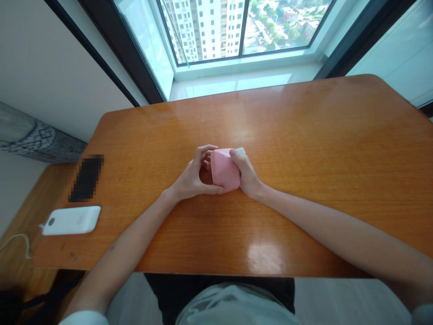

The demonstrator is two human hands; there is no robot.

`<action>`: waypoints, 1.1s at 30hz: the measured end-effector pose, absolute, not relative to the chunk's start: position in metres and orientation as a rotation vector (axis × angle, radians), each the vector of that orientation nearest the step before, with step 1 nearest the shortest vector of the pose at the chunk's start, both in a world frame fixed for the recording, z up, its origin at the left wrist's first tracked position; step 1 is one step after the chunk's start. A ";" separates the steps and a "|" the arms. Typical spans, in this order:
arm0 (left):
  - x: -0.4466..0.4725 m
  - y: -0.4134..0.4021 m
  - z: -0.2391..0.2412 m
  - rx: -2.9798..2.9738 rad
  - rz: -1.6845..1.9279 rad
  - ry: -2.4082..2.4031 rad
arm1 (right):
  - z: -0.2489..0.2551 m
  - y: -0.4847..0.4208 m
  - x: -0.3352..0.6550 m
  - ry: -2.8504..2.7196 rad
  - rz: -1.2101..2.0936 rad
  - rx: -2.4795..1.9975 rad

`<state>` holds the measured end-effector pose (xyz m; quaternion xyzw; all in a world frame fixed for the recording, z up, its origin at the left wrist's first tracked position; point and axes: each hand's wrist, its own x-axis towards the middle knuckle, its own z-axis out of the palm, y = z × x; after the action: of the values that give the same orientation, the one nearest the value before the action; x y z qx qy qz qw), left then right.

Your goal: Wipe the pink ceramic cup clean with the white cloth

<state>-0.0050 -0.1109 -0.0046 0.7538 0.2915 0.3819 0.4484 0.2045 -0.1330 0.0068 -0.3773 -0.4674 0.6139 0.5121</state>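
**Pale shirt front (237,307) at the near edge; pink item (225,170) under two-handed grip**

Pink item: located over the middle of the wooden table (321,144), well in from the near edge. Contact between its underside and the tabletop cannot be confirmed from this view. A white piece (241,151) projects at the far right corner of the item; whether it is attached or loose cannot be determined.

Right hand (246,174): clamped on the right side of the item, thumb laid over the upper face just beside the white piece. Left hand (199,174): closed on the left side in a C-shape, thumb along the near edge, fingertips at the far left corner, palm apart from the item.

Progress, as judged: pick-up or steadying of the item is complete, since both hands bear on it. Release is not done. Separation of the white piece from the pink body is not evident. The contents, if any, are not visible, so no further stage can be verified.

Surroundings: a white device (72,221) lies at the near left of the table, with a white cable (20,237) beyond its left end. A dark pixelated shape (86,178) lies just beyond it on the far side. Patterned fabric (40,135) hangs at the far left. A window (284,22) stands beyond the far edge.
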 end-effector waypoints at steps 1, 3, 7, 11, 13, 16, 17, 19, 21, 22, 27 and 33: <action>-0.005 -0.111 -0.006 1.853 0.936 0.729 | 0.006 -0.133 0.205 -1.134 1.464 -0.918; -0.007 -0.113 -0.008 1.857 0.926 0.743 | 0.005 -0.134 0.206 -1.141 1.462 -0.940; -0.010 -0.113 -0.011 1.911 0.912 0.714 | 0.008 -0.135 0.206 -1.131 1.485 -0.951; -0.011 -0.111 -0.011 2.099 0.990 0.620 | 0.013 -0.137 0.205 -1.119 1.487 -0.954; -0.011 -0.109 -0.012 2.203 1.062 0.568 | 0.015 -0.138 0.205 -1.128 1.491 -0.955; -0.013 -0.106 -0.015 2.384 1.072 0.570 | 0.016 -0.137 0.205 -1.128 1.496 -0.934; -0.015 -0.105 -0.016 2.450 1.052 0.590 | 0.016 -0.137 0.205 -1.125 1.500 -0.920; -0.020 -0.101 -0.018 2.577 1.021 0.624 | 0.016 -0.136 0.204 -1.118 1.510 -0.891; -0.025 -0.098 -0.019 2.686 1.019 0.639 | 0.016 -0.136 0.204 -1.114 1.524 -0.880; -0.028 -0.097 -0.018 2.736 1.021 0.639 | 0.016 -0.136 0.204 -1.109 1.530 -0.879; -0.031 -0.096 -0.011 2.859 1.041 0.548 | 0.016 -0.136 0.204 -1.106 1.531 -0.900; -0.027 -0.099 -0.008 2.757 1.105 0.569 | 0.018 -0.135 0.204 -1.114 1.545 -0.919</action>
<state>-0.0272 -0.0986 -0.0081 0.9101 0.1878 0.3648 0.0587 0.2042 -0.1353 0.0179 -0.3785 -0.4589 0.6362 0.4913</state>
